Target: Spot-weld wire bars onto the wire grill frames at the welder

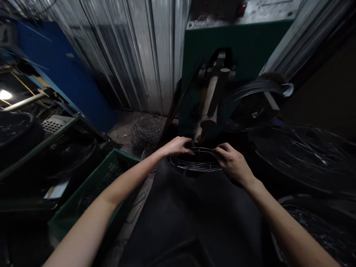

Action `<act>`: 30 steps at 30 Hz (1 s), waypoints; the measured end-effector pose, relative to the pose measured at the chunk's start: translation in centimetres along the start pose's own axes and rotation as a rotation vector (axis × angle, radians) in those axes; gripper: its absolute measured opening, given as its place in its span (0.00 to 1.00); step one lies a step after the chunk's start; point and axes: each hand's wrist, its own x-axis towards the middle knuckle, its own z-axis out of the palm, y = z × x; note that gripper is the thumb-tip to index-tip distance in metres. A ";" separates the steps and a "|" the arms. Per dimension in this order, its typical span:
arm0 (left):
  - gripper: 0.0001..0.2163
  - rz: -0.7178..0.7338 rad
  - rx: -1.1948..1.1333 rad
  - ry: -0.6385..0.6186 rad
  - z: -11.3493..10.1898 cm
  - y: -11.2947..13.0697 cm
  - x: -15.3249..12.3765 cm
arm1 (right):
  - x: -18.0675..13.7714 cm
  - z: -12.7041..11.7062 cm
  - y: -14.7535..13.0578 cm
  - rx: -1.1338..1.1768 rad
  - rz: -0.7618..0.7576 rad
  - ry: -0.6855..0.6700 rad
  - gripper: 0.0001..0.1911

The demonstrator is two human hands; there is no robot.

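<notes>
Between my two hands is a round wire basket (198, 165), its thin shiny rings crossed by short wires. My left hand (179, 146) has its fingers closed on the upper left of the wire rim. At the upper right, my right hand (228, 158) pinches the same rim between thumb and fingers. Just beyond the basket are the rod-like electrodes (209, 102) of a green machine (250, 48). A dark apron (194, 207) covers my lap below the basket. Shadow hides the basket's inside.
A green crate (80, 196) stands at my left, near a tangle of wire (147, 129) on the floor. On the right are a wire coil (257, 87) and a dark tub holding small metal pieces (314, 226). A blue panel (63, 70) stands back left.
</notes>
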 end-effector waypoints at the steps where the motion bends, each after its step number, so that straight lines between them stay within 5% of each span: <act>1: 0.16 0.001 0.017 0.004 -0.2 0.0 0.3 | 0.2 -0.1 0.1 0.003 0.009 -0.003 0.19; 21: 0.17 0.009 0.033 -0.035 -1.8 -0.5 3.1 | 2.7 0.0 1.4 -0.001 0.060 0.000 0.16; 26: 0.17 0.021 0.019 -0.031 -2.0 -0.4 3.6 | 3.3 -1.6 3.7 0.143 0.098 0.001 0.15; 30: 0.17 0.050 0.021 -0.034 -1.8 -1.0 3.2 | 3.7 -2.7 6.4 0.072 0.106 -0.309 0.19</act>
